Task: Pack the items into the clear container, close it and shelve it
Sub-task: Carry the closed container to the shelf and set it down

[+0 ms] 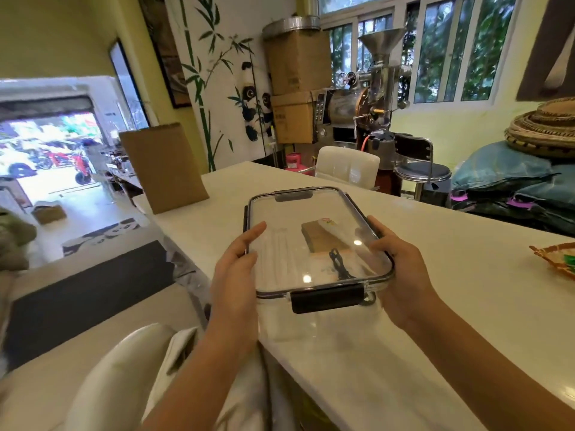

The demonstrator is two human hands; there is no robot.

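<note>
A clear container (314, 303) with a transparent lid (298, 219) and black latches is held just above the white table (435, 306), near its left edge. My left hand (236, 269) grips its left side, thumb on the lid. My right hand (395, 265) grips the right side. Through the lid I see a brown flat packet (320, 237), a white strip with a red mark (331, 227), a small black item (337, 264) and something pale on the left. The near black latch (326, 301) faces me.
A brown cardboard piece (165, 169) stands at the table's far left. A woven tray (557, 259) lies at the right edge. White chairs (347, 166) and a stool (421, 175) stand beyond; a white chair back (124, 377) is below my arms.
</note>
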